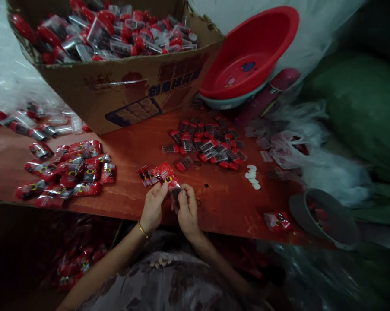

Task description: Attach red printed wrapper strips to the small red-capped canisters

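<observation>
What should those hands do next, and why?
Perhaps the right hand should ease the dark piece further into the red wrapper: the left hand pinches the wrapper, and the piece seems to sit at its lower end.

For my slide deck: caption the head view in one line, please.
Left hand and right hand hold a red packet at a table, before a box of bottles.

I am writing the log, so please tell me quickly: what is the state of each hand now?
Left hand: closed, pinching the red printed wrapper.
Right hand: closed on the same wrapper's lower end; the contents there cannot be told.
</observation>
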The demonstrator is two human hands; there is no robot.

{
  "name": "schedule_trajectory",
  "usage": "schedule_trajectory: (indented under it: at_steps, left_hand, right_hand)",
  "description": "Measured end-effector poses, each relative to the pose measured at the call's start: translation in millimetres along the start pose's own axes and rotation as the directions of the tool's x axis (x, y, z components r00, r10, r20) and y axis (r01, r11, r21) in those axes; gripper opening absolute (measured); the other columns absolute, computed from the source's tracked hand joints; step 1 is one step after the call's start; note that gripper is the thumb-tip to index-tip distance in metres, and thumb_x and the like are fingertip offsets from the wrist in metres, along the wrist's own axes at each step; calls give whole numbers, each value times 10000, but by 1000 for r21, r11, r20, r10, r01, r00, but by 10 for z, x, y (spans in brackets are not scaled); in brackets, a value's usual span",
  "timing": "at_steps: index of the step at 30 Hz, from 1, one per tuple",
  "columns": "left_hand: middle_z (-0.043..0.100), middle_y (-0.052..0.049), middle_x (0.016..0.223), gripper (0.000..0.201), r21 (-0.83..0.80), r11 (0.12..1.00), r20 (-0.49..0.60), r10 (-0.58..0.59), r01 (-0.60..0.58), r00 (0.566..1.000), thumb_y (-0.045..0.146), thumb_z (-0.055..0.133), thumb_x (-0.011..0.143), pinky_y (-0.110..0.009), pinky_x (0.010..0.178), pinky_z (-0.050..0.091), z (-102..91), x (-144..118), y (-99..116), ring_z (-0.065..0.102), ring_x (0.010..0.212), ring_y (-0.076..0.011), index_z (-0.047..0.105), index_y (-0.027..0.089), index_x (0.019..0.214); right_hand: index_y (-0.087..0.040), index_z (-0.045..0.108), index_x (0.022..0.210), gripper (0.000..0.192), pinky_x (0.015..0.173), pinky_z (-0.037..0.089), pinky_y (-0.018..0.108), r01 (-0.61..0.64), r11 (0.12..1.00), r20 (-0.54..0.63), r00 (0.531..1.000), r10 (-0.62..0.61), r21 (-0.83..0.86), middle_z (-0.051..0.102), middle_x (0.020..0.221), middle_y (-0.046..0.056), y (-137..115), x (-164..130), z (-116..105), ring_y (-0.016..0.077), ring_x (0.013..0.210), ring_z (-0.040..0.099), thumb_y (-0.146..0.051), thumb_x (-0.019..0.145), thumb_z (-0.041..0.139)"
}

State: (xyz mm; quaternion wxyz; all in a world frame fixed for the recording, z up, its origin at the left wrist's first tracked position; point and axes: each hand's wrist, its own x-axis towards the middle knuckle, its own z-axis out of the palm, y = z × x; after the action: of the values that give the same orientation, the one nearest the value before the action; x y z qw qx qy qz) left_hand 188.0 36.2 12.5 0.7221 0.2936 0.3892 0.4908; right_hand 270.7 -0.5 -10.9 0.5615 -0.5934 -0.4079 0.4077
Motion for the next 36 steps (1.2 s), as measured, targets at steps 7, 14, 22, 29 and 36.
schedule_trajectory:
  at_steps: [7,14,22,29,36]
  left_hand:
    - [699,-21,764,168,452,853,102,243,-262,965,310,683,702,-242,714,430,-148,167,100,583,712,-168,734,205,824]
    - [721,-37,834,156,619,679,315,245,-395,917,286,640,749,-272,824,448,-295,278,-106,640,847,-206,725,264,878]
    - [692,-71,1081,287,644,330,577,383,-690,722,303,514,861,-326,912,491,-290,180,-176,627,1038,-185,627,191,1100]
    - [698,-83,1063,296,677,162,636,361,-718,682,320,513,864,-364,954,474,-374,324,-256,607,1079,-194,617,172,1098]
    - [678,-82,1111,285,780,71,599,202,-622,775,318,519,861,-498,1031,355,-464,287,-370,509,1202,-250,627,200,1097]
  right_hand:
    - [-207,467,1203,349,922,433,351,283,901,55,958,-281,-328,569,1149,87,41,219,-210,184,1064,536,-352,892,406]
    - [-178,664,1018,289,800,481,343,438,821,284,893,-350,-365,668,890,75,251,502,-527,189,865,589,-374,849,537]
    - [-233,693,956,223,751,492,360,543,812,262,833,-487,-216,688,866,59,78,411,-654,200,824,601,-371,785,651]
    - [-229,703,890,209,730,489,357,572,760,343,812,-472,-309,693,839,61,192,526,-685,196,806,596,-400,814,608]
    - [-227,712,807,259,750,412,348,621,602,450,782,-431,-503,706,772,37,313,542,-732,184,773,563,-435,841,561]
